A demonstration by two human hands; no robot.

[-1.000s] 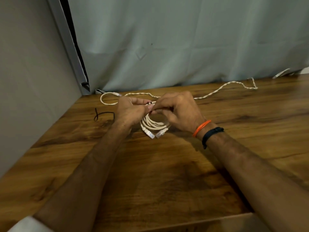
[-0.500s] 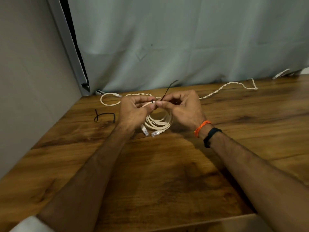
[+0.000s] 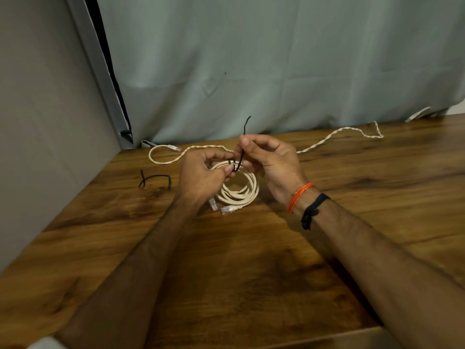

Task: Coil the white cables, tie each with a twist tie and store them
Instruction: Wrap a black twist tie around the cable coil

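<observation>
Cable coil (image 3: 239, 190) lies on the wooden table (image 3: 251, 273), just below and between your two hands, and its top arc is lifted a little into your fingers. The black twist tie (image 3: 242, 157) passes around that top arc. Its long axis stands almost upright, and its free end points up and away from you, above your right hand (image 3: 274, 162). This hand pinches the tie between thumb and forefinger, a little above the coil. Your left hand (image 3: 201, 175) holds the coil at the same place with curled fingers, and its fingertips touch the lower part of the tie. So both hands meet at one point, and the right one is nearer to the free end; I judge that the twisting must be done by this hand, around the upright axis. A second, braided white cable (image 3: 327, 139) lies uncoiled behind your hands, along the curtain (image 3: 276, 71). A spare black tie (image 3: 156, 178) waits to the left of your left hand.
</observation>
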